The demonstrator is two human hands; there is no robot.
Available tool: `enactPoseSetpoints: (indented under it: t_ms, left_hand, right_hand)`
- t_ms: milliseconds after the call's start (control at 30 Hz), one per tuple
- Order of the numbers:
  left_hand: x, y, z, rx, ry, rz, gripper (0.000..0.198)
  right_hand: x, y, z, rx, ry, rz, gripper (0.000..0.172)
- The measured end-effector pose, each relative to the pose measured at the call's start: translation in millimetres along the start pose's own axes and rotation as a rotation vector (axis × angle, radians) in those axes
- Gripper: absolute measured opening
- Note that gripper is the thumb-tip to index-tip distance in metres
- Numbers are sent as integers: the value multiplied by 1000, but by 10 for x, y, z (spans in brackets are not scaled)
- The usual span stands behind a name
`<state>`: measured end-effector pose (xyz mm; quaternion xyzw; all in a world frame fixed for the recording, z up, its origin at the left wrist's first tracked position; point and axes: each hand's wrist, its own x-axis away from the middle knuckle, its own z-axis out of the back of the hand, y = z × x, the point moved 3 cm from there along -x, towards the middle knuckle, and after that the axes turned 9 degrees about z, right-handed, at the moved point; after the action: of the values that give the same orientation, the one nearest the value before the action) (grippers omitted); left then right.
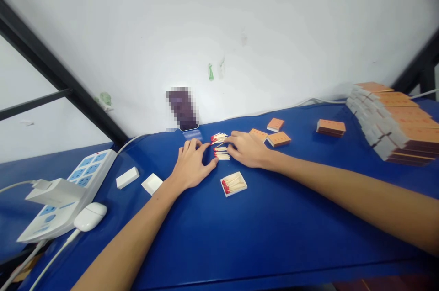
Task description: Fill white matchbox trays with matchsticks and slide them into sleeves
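Red-tipped matches (222,148) lie in small groups on the blue table between my two hands. My left hand (192,163) rests at their left, its thumb and forefinger apart beside the red heads. From the other side my right hand (247,148) reaches in, fingers spread, with fingertips at the pale ends of the matches. Just in front of the hands sits a white matchbox tray (233,184) with several matches inside. Left of my left wrist are two white matchbox trays, one standing on its side (127,177) and one lying flat (152,183).
Several orange matchboxes (279,139) lie past my right hand, and another short stack (331,127) is farther right. A large pile of matchboxes (398,122) stands at the right. A phone (185,108) leans on the wall. A power strip (77,186) and white case (90,216) are left.
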<state>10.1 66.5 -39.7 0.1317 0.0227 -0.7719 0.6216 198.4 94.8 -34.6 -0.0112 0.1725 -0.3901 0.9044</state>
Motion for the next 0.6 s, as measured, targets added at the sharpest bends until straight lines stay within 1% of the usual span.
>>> enactPoseSetpoints:
  t_ms: [100,200,500,600]
  left_hand:
    - [-5,-2,-3,17,-12,-16,55]
    - [-4,2,-1,31,-21,-25,53]
    - [-10,-11,-17,44,-57,-20,58]
    - [-17,-22,-30,52,-72,-23,58]
  right_hand:
    - [4,-8,2,-23,-1,41,33]
    - [8,-13,7,-35,29,76,32]
    - [10,1,-11,-37,32,63,30]
    - [8,9,-17,-23,30,31,34]
